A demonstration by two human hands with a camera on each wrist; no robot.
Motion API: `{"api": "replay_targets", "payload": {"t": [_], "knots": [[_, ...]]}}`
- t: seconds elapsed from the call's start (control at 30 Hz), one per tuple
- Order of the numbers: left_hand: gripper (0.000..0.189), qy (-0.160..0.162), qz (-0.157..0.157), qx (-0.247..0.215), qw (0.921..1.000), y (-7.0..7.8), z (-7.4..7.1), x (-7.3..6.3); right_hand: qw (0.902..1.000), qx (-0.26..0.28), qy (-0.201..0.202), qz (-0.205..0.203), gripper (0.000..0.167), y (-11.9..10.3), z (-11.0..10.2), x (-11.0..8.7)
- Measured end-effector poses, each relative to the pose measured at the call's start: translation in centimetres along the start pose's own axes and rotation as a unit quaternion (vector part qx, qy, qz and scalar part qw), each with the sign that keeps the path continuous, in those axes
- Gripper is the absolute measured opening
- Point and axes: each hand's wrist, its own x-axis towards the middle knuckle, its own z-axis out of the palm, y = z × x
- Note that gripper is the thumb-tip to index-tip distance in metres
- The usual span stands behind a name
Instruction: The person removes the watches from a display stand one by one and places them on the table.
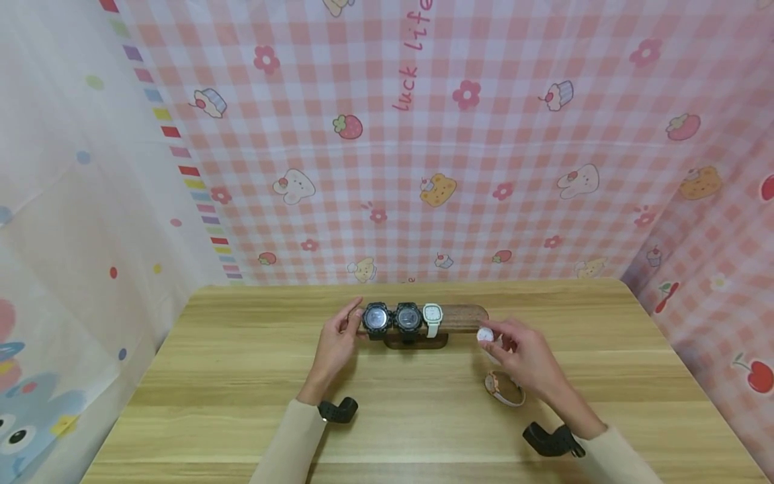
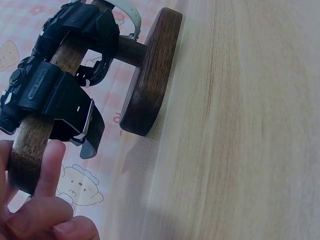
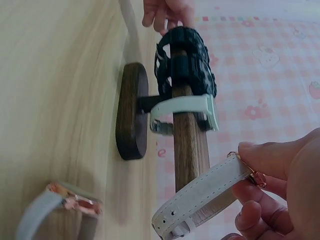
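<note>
At its left end, a wooden watch stand's bar [image 1: 464, 318] is held between the thumb and fingers of my left hand [image 1: 335, 343]. Two bulky black watches [image 2: 55, 97] and a pale mint watch [image 3: 187, 105] are strapped around the bar. My right hand [image 1: 527, 355] pinches a watch with a white strap [image 3: 202, 192] and rose-gold case by its case, right at the bar's right end. That strap overlaps the bar's end in the right wrist view. Another light-strapped, rose-gold watch [image 1: 506, 391] lies on the table below my right hand.
The stand's oval wooden base [image 2: 155, 75] rests on the light wood table [image 1: 272, 430]. A pink checked cloth [image 1: 387, 161] hangs behind the table's far edge. Black wrist mounts [image 1: 553, 440] sit on both forearms.
</note>
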Motion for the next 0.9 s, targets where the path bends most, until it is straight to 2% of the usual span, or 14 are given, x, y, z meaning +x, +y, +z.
{"api": "replay_targets", "payload": {"t": [0.1, 0.3, 0.57, 0.9], "knots": [[0.038, 0.001, 0.001, 0.0, 1.0, 0.0, 0.0, 0.0, 1.0, 0.008, -0.004, -0.003, 0.033, -0.4, 0.3, -0.3], [0.037, 0.004, 0.007, 0.0, 1.0, -0.1, 0.0, 0.1, 0.9993, 0.017, -0.023, 0.022, 0.032, -0.7, 1.2, -0.8], [0.037, 0.004, 0.007, -0.001, 1.0, -0.1, 0.0, 0.1, 0.9979, 0.043, -0.043, 0.022, 0.035, -0.7, 2.3, -1.3], [0.037, 0.005, 0.006, 0.001, 1.0, -0.1, 0.0, 0.1, 0.9966, 0.044, -0.062, 0.029, 0.036, -0.7, 3.5, -1.8]]}}
